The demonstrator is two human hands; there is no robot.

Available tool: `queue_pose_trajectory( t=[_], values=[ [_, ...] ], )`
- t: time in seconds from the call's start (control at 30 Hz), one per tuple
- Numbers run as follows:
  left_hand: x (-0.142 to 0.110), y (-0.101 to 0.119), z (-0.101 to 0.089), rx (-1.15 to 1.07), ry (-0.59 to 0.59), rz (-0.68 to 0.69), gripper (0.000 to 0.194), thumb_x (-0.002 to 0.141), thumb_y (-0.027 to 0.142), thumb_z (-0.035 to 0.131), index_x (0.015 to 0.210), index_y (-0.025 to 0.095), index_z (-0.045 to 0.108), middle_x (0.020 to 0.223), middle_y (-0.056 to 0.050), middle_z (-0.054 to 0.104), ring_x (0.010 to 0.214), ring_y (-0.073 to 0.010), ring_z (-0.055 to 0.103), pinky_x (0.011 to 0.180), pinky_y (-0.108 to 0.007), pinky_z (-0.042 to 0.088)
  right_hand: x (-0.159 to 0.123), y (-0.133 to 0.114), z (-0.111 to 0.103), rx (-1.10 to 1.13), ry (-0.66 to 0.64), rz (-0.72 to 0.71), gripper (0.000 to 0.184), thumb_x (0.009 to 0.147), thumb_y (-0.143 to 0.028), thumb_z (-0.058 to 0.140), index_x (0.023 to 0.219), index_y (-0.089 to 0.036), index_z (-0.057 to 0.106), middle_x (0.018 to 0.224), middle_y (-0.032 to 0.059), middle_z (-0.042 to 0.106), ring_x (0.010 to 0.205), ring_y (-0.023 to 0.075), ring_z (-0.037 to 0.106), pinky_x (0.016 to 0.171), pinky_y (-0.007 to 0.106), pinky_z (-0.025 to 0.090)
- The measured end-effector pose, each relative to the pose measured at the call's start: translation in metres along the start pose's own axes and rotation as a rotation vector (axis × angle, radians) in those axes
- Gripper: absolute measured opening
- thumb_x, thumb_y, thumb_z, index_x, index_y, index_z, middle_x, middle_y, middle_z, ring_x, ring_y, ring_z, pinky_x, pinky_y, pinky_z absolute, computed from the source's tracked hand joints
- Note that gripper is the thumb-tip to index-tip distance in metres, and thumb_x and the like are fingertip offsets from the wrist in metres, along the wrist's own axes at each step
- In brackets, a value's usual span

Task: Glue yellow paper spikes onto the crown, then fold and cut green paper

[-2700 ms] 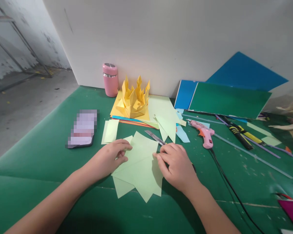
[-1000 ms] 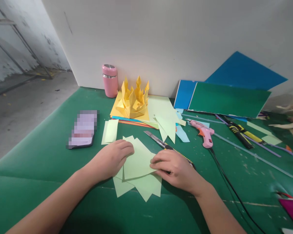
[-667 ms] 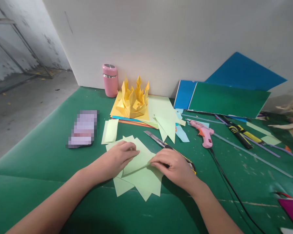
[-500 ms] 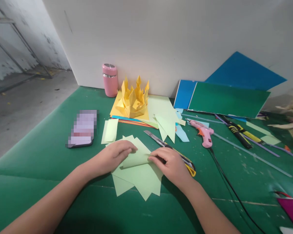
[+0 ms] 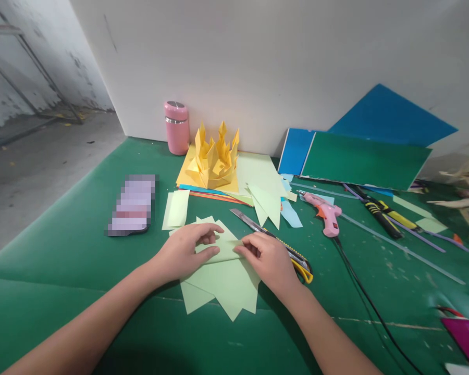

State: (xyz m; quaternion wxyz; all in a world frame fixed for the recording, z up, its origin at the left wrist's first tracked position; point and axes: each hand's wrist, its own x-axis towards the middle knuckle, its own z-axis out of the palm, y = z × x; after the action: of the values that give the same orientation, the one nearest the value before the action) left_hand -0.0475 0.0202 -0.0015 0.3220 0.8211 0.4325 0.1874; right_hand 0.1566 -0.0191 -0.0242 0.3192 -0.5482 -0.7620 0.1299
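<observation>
A light green sheet of paper is folded over, its crease running between my hands on top of several fanned-out green sheets. My right hand is closed, thumb and fingers pinching the right end of the folded sheet. Across from it, my left hand rests at the sheet's left side, thumb along the crease and index finger stretched apart from it; the other fingers curl. A utility knife with a yellow and black handle lies just behind my right hand, partly covered by it.
A yellow folded-paper crown stands on coloured paper behind my hands, near a pink flask. A phone lies left. On the right are a corded pink glue gun, glue sticks, pliers and leaning boards.
The top green sheet's near edge has been turned up and away from me into a fold. My right hand shifted slightly away from me; my left index finger and thumb have spread apart.
</observation>
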Motion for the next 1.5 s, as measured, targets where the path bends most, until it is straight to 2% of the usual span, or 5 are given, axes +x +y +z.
queue_pose_trajectory(
  t=[0.37,0.73,1.07,1.27,1.5],
  values=[
    [-0.004,-0.003,0.008,0.198,0.016,0.136,0.021,0.088,0.016,0.047,0.106,0.022,0.057,0.096,-0.003,0.064,0.092,-0.0206,0.059,0.08,-0.037,0.047,0.001,0.001,-0.001,0.049,-0.01,0.036,0.021,0.086,-0.027,0.06,0.066,-0.02,0.055,0.059,-0.0026,0.056,0.056,0.014,0.052,0.051,0.024,0.036],
    [-0.002,-0.008,0.008,0.225,0.005,0.198,0.028,0.09,0.013,0.044,0.097,0.022,0.069,0.091,-0.004,0.053,0.082,-0.0177,0.055,0.071,-0.032,0.046,0.003,0.0,-0.004,0.09,-0.061,0.129,0.015,0.078,-0.016,0.066,0.067,-0.02,0.058,0.059,-0.0027,0.057,0.059,0.0146,0.053,0.053,0.025,0.039],
    [-0.002,-0.013,0.011,0.207,0.05,0.291,0.028,0.091,0.015,0.045,0.098,0.022,0.072,0.086,-0.003,0.052,0.078,-0.016,0.055,0.068,-0.029,0.046,0.0,-0.001,-0.008,0.201,-0.089,0.212,0.014,0.078,-0.012,0.063,0.088,-0.021,0.059,0.064,-0.0042,0.059,0.056,0.0135,0.056,0.053,0.024,0.044],
    [-0.002,-0.014,0.01,0.21,0.057,0.314,0.03,0.092,0.015,0.044,0.096,0.022,0.073,0.086,-0.003,0.052,0.077,-0.0158,0.055,0.067,-0.029,0.046,-0.005,0.004,-0.024,0.105,-0.156,-0.067,0.018,0.088,-0.013,0.052,0.082,-0.021,0.066,0.082,0.0023,0.068,0.077,0.0166,0.063,0.068,0.029,0.049],
    [-0.002,-0.013,0.009,0.21,0.041,0.31,0.031,0.091,0.014,0.044,0.096,0.024,0.073,0.086,-0.003,0.052,0.078,-0.0156,0.055,0.067,-0.029,0.047,-0.009,0.01,-0.033,-0.095,-0.22,-0.318,0.026,0.088,-0.005,0.047,0.09,-0.016,0.07,0.087,0.0065,0.07,0.079,0.0193,0.064,0.068,0.031,0.051]
  ],
)
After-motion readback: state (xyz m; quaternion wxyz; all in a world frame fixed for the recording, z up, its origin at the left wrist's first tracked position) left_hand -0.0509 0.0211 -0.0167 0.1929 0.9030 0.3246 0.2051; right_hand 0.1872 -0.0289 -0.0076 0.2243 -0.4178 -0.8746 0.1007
